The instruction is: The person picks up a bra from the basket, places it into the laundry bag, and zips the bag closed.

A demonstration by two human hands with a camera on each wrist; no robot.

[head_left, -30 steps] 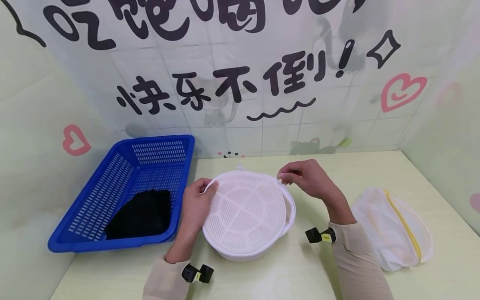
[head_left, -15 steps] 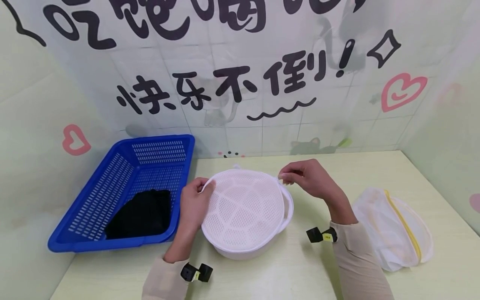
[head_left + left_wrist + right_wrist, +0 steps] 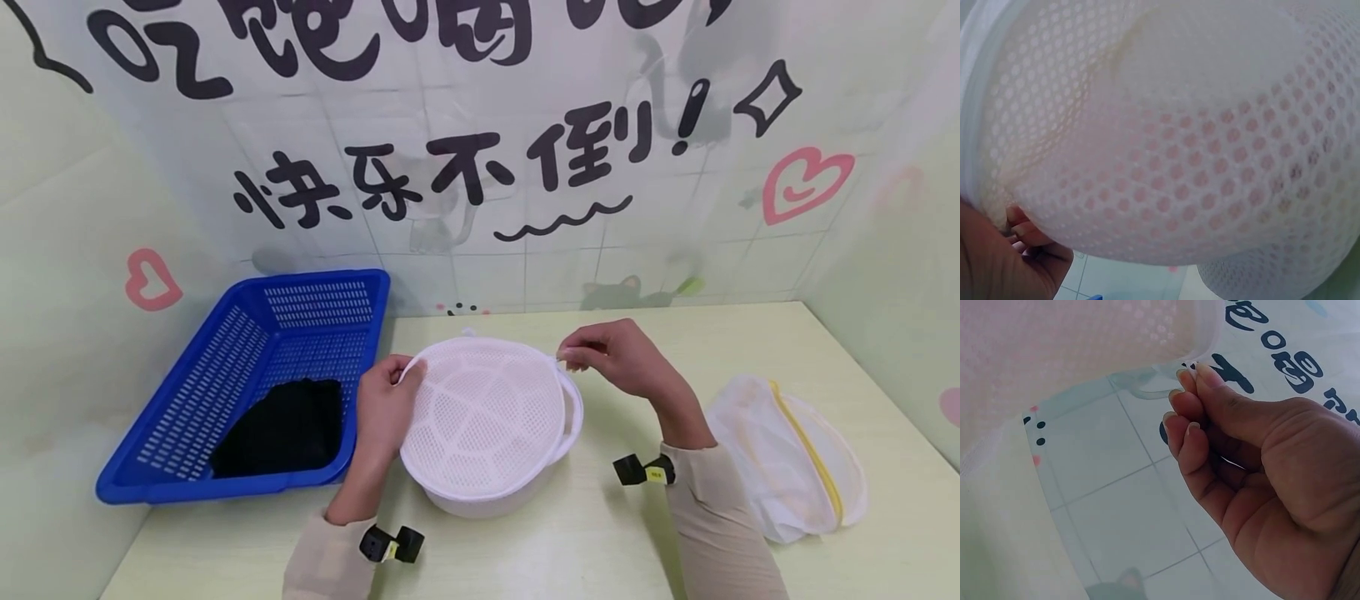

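A round white mesh laundry bag (image 3: 483, 417) is held up over the table between both hands. My left hand (image 3: 381, 412) grips its left rim, thumb on the mesh top and fingers behind. At the far right of the rim, my right hand (image 3: 617, 358) pinches a small white tab, which looks like a zipper pull. Thumb and forefinger meet on it in the right wrist view, just off the bag's corner (image 3: 1200, 337). A loop of rim stands apart from the mesh top on the right. In the left wrist view the honeycomb mesh (image 3: 1210, 169) fills most of the picture.
On the left, a blue plastic basket (image 3: 360, 367) holds black cloth (image 3: 281, 429). A flattened white mesh bag (image 3: 750, 458) with a yellow zipper strip lies right of my right forearm. Behind the pale table (image 3: 555, 550) rises a wall with printed lettering.
The mesh bag has shifted slightly left, together with my left hand. My right hand has stayed nearly still, keeping its pinch at the rim.
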